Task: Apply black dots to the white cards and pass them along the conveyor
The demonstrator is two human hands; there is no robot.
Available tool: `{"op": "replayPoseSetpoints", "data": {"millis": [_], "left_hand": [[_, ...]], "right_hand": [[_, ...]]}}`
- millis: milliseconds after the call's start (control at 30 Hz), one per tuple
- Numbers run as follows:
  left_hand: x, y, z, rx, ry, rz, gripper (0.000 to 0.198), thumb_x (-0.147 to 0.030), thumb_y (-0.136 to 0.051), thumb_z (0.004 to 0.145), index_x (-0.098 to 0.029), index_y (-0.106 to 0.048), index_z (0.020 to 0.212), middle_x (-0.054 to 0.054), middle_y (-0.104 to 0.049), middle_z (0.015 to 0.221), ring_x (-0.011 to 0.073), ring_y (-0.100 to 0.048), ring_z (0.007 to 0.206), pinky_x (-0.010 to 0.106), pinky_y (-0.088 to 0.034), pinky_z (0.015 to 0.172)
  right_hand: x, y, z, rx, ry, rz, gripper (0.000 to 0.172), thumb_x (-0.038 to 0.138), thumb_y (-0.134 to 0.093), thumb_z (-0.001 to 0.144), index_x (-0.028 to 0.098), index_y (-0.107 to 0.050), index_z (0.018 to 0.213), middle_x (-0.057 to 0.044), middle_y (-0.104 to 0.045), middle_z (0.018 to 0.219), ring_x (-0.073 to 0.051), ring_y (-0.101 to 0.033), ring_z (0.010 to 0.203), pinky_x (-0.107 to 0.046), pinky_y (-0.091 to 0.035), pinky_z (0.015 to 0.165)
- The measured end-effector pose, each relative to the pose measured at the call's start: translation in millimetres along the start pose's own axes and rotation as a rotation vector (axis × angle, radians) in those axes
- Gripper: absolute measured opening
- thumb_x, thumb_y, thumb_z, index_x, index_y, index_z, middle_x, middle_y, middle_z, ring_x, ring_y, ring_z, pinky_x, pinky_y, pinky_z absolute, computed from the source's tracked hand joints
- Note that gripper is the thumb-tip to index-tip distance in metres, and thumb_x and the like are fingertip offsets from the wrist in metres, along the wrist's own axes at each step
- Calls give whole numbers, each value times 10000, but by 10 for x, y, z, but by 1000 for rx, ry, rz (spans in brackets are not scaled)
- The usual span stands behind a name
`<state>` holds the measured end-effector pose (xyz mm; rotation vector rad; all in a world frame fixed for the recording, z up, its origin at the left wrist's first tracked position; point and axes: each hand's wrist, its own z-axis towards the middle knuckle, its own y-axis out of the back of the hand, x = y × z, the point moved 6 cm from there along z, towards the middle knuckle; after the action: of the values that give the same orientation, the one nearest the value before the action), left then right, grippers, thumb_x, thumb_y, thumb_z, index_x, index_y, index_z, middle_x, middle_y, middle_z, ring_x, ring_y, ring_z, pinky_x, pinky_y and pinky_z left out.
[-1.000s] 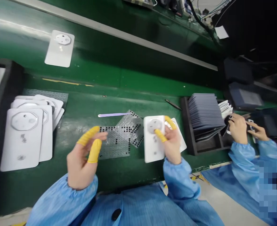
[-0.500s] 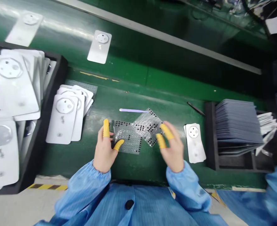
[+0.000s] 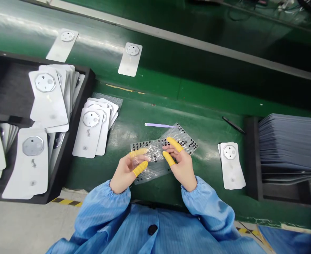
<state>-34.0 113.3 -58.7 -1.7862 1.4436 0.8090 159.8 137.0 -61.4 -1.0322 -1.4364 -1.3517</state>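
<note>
A clear sheet with rows of small black dots (image 3: 158, 169) lies in front of me, and a second dotted clear sheet (image 3: 183, 135) overlaps it at the back right. My left hand (image 3: 127, 171), with yellow covers on thumb and forefinger, grips the left part of the front sheet, its forefinger seen through the clear film. My right hand (image 3: 180, 164), also with yellow finger covers, is over the sheets' overlap, thumb and forefinger apart. Whether it touches a sheet is unclear. Behind the sheets lies a thin pale purple stick (image 3: 158, 125).
White cards (image 3: 88, 132) are piled at the left beside a black tray (image 3: 12, 88) holding more cards. Two single cards (image 3: 130, 60) lie on the back ledge. At the right are a small card stack (image 3: 231, 165), black tweezers (image 3: 233, 124) and a box (image 3: 253, 158) of dark sleeves.
My right hand has moved left, away from the right edge of the back sheet. My left hand now has the front sheet over its forefinger. The view has shifted left.
</note>
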Motion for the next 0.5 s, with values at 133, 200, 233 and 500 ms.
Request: {"op": "replayPoseSetpoints", "data": {"millis": [133, 200, 233, 500], "left_hand": [[29, 59, 3, -82, -10, -36, 377, -383, -858, 591, -127, -722, 832, 114, -782, 850, 180, -705, 634, 229, -533, 488], [60, 61, 5, -108, -8, -45, 342, -371, -864, 586, -128, -733, 788, 107, -783, 794, 190, -717, 623, 230, -547, 487], [73, 49, 5, -108, -5, -48, 336, -358, -877, 565, -127, -739, 767, 103, -781, 759, 199, -723, 616, 237, -558, 493], [48, -34, -11, -12, -42, -53, 297, -374, -910, 488, -165, -768, 643, 51, -749, 588, 185, -708, 513, 244, -600, 511]], "right_hand": [[114, 87, 61, 20, 88, -142, 361, 174, -596, 856, 227, -585, 1213, -85, -698, 1037, -198, -683, 945, -356, -602, 780], [293, 118, 54, -48, 234, -301, 364, 156, -613, 851, 238, -595, 1205, -109, -656, 1143, -243, -620, 1093, -450, -554, 900], [388, 93, 36, -51, 319, -347, 360, 145, -614, 853, 243, -599, 1199, -114, -637, 1177, -255, -588, 1138, -482, -525, 942], [578, -302, -67, 269, 569, -229, 265, 121, -553, 897, 176, -599, 1152, -125, -656, 1057, -210, -612, 1008, -383, -571, 830]]}}
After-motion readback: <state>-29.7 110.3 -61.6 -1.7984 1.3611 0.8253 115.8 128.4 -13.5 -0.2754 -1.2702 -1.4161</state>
